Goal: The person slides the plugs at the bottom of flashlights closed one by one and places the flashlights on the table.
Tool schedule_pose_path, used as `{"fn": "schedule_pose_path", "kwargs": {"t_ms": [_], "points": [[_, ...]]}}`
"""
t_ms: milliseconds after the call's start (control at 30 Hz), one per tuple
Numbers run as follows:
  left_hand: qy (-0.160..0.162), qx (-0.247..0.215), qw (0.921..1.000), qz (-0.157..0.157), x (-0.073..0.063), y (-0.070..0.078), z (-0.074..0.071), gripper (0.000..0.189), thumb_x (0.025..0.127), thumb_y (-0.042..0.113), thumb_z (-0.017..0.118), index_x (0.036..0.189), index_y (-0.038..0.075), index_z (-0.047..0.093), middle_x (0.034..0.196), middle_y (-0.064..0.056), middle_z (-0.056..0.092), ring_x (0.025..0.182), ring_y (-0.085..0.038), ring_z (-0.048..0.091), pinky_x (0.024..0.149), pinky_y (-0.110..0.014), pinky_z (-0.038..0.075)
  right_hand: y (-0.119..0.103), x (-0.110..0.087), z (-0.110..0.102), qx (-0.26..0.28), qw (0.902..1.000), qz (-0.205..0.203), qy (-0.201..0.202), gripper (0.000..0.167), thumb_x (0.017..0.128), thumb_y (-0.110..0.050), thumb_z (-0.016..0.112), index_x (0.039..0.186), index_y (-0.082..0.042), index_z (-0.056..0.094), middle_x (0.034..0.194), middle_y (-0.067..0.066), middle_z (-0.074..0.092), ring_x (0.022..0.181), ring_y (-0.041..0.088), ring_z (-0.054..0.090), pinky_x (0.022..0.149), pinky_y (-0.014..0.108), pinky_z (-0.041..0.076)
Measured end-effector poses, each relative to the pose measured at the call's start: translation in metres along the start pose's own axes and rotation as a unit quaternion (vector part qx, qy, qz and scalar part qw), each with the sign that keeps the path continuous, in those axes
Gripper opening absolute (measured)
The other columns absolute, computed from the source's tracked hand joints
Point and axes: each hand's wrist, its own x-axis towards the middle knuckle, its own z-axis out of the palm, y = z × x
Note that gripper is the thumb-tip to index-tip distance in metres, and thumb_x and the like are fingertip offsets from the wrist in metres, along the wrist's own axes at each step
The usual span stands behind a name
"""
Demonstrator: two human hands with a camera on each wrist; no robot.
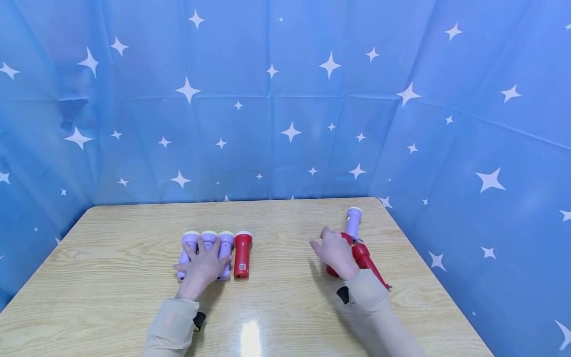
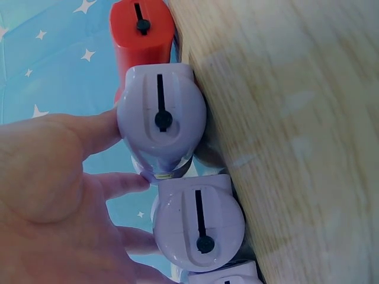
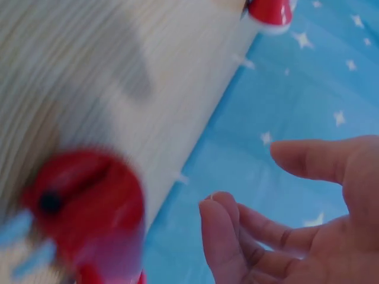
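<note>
Three purple flashlights lie side by side at the left, the nearest to the middle being one purple flashlight (image 1: 226,240). My left hand (image 1: 202,267) rests across them with fingers spread; in the left wrist view its thumb touches one purple flashlight (image 2: 161,106). Directly right of this row lies a red flashlight (image 1: 243,253). My right hand (image 1: 336,253) hovers over the right-hand group, holding nothing, thumb and fingers apart and loosely bent. Beneath it a red flashlight (image 1: 332,271) is partly hidden. Beside it another red flashlight (image 1: 368,263) lies slanted.
Behind the red pair, a purple flashlight (image 1: 354,223) lies near the far right edge of the wooden table (image 1: 285,228). A blue star-patterned curtain (image 1: 250,119) hangs along the back and sides. Small black pieces (image 1: 343,294) show at both wrists.
</note>
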Motion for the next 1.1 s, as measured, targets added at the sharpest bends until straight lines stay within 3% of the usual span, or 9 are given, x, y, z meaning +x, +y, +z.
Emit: {"fn": "schedule_pose_path", "kwargs": {"t_ms": [133, 333, 467, 667, 833, 1100], "points": [[0.0, -0.001, 1.0, -0.001, -0.001, 0.0, -0.001, 0.071, 0.094, 0.044, 0.052, 0.151, 0.011, 0.024, 0.152, -0.036, 0.001, 0.134, -0.065, -0.011, 0.085, -0.089, 0.007, 0.017, -0.002, -0.007, -0.01, 0.9995, 0.028, 0.01, 0.03, 0.086, -0.028, 0.065, 0.084, 0.0, 0.053, 0.072, 0.012, 0.056, 0.057, 0.023, 0.055, 0.045, 0.033, 0.041], [0.001, -0.001, 1.0, 0.004, -0.002, 0.0, -0.001, 0.07, 0.094, 0.044, 0.051, 0.15, 0.011, 0.025, 0.152, -0.037, 0.001, 0.133, -0.066, -0.011, 0.085, -0.089, 0.007, 0.037, -0.002, -0.013, -0.005, 0.9962, 0.083, -0.025, 0.028, 0.087, -0.026, 0.063, 0.074, -0.003, 0.054, 0.065, 0.008, 0.052, 0.055, 0.02, 0.053, 0.046, 0.028, 0.038], [0.001, -0.004, 1.0, 0.006, -0.002, 0.0, -0.002, 0.07, 0.094, 0.043, 0.051, 0.15, 0.01, 0.025, 0.153, -0.037, 0.001, 0.132, -0.066, -0.011, 0.084, -0.089, 0.008, 0.044, -0.001, -0.013, -0.006, 0.9939, 0.102, -0.043, 0.032, 0.087, -0.03, 0.064, 0.07, -0.004, 0.057, 0.064, 0.008, 0.054, 0.057, 0.019, 0.054, 0.048, 0.028, 0.037], [0.001, -0.002, 1.0, 0.005, -0.002, 0.0, -0.002, 0.07, 0.094, 0.044, 0.051, 0.15, 0.011, 0.025, 0.153, -0.036, 0.001, 0.133, -0.066, -0.011, 0.085, -0.089, 0.008, 0.048, 0.0, -0.01, 0.001, 0.994, 0.097, -0.05, 0.035, 0.088, -0.032, 0.063, 0.065, -0.006, 0.057, 0.061, 0.007, 0.055, 0.057, 0.019, 0.054, 0.05, 0.026, 0.036], [0.0, -0.001, 1.0, 0.004, -0.001, 0.0, -0.002, 0.071, 0.094, 0.045, 0.05, 0.151, 0.011, 0.024, 0.153, -0.036, 0.0, 0.133, -0.065, -0.012, 0.085, -0.089, 0.007, 0.048, 0.002, -0.008, 0.018, 0.9934, 0.096, -0.059, 0.033, 0.089, -0.031, 0.062, 0.068, -0.004, 0.059, 0.061, 0.007, 0.055, 0.055, 0.018, 0.054, 0.049, 0.025, 0.038], [-0.001, -0.002, 1.0, 0.002, -0.001, -0.001, -0.001, 0.072, 0.094, 0.045, 0.051, 0.151, 0.011, 0.023, 0.153, -0.036, 0.0, 0.133, -0.066, -0.011, 0.085, -0.089, 0.007, 0.052, 0.006, -0.003, 0.038, 0.9904, 0.117, -0.063, 0.033, 0.087, -0.029, 0.063, 0.085, 0.004, 0.063, 0.074, 0.015, 0.06, 0.06, 0.021, 0.059, 0.05, 0.027, 0.047]]}}
